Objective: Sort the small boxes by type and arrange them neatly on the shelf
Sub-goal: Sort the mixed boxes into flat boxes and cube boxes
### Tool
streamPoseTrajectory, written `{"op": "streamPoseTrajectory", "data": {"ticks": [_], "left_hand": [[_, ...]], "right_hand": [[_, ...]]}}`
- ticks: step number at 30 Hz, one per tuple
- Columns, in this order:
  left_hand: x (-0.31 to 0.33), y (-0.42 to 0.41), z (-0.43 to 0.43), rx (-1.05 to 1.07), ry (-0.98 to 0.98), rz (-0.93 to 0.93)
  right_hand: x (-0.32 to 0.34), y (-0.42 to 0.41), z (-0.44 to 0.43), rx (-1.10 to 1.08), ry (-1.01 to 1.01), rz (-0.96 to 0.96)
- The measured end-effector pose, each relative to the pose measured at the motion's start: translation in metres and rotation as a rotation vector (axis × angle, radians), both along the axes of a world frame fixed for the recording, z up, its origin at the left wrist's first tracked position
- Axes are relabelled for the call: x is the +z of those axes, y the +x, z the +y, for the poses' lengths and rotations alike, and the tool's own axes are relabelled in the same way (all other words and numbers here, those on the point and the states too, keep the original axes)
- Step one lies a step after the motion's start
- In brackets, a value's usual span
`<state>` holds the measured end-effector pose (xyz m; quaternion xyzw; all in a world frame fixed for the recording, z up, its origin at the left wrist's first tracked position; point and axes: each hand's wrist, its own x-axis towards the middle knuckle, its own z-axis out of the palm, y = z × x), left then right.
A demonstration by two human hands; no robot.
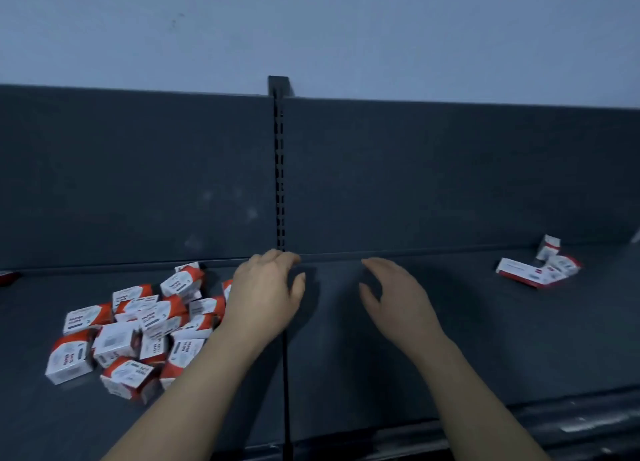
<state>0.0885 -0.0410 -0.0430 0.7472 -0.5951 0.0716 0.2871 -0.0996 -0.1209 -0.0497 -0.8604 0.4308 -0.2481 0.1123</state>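
both hands hovered palms down over the bare middle of the shelf; the left hand was empty, fingers loosely curved, its tips near the foot of the post at 12 o'clock, though whether they touched the back panel could not be told; the right hand was empty too, fingers relaxed and thumb spread, just right of the seam; the two hands were apart, with nothing between them.

the pile of red and white boxes lay jumbled at 8 o'clock from the left hand, its nearest boxes partly hidden behind that wrist; well apart, at 3 o'clock from the right hand, a flat box lay with a few small boxes beside it, one standing at the back; the print was too blurred to tell the types.

no row seemed to have been made yet, so the sorting looked barely begun, with a reach for the first box as the step in hand; the next move likely called for the left hand to swing to 8 o'clock, pinch one loose box off the pile's near edge without toppling the rest, check its face, then set it square against the back panel; the bare middle looked the natural place for rows.
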Motion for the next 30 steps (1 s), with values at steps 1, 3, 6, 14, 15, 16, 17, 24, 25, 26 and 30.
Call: {"op": "streamPoseTrajectory", "data": {"ticks": [1,3,6,14,15,16,17,24,25,26,30], "left_hand": [[0.000,-0.013,-0.007,-0.029,-0.001,0.004],[0.000,-0.040,-0.022,-0.090,-0.011,0.021],[0.000,-0.083,-0.050,-0.165,-0.007,0.043],[-0.005,-0.202,-0.143,-0.287,0.092,0.140],[-0.007,-0.215,-0.155,-0.302,0.111,0.151],[-0.010,-0.228,-0.166,-0.318,0.133,0.165],[-0.012,-0.240,-0.177,-0.335,0.158,0.179],[-0.029,-0.298,-0.242,-0.405,0.288,0.188],[-0.032,-0.302,-0.250,-0.412,0.299,0.185],[-0.034,-0.307,-0.258,-0.414,0.322,0.178],[-0.046,-0.320,-0.286,-0.408,0.464,0.116]], "right_hand": [[0.001,-0.014,-0.004,-0.025,-0.004,-0.007],[0.001,-0.045,-0.014,-0.085,-0.001,-0.014],[-0.002,-0.092,-0.033,-0.163,0.021,-0.022],[-0.003,-0.222,-0.105,-0.265,0.071,-0.030],[-0.004,-0.238,-0.115,-0.280,0.077,-0.028],[-0.005,-0.252,-0.125,-0.290,0.083,-0.021],[-0.007,-0.266,-0.135,-0.296,0.082,-0.009],[-0.022,-0.328,-0.187,-0.296,0.133,0.069],[-0.023,-0.331,-0.193,-0.276,0.136,0.072],[-0.024,-0.334,-0.198,-0.262,0.144,0.080],[-0.028,-0.337,-0.220,-0.226,0.123,0.094]]}}
